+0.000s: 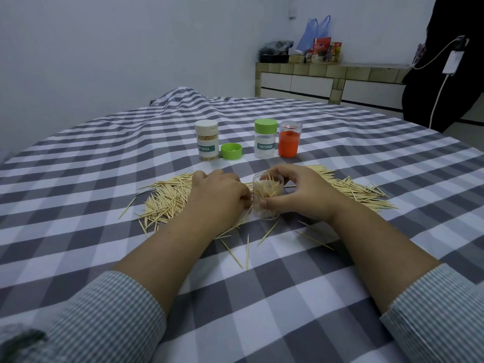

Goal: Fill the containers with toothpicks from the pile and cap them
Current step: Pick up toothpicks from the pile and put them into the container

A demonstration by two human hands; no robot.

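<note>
While the right hand (pixel 296 189) grips the jar (pixel 267 196) and the left hand (pixel 217 191) pinches toothpicks (pixel 167 199) beside it, a nudge could tip it — spilling picks.

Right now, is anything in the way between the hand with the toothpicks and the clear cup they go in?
Nothing visible is. The left hand pinches toothpicks from the scattered wooden toothpick pile right beside the small clear plastic container, whose top is open. The right hand grips its far side, not its opening.
</note>
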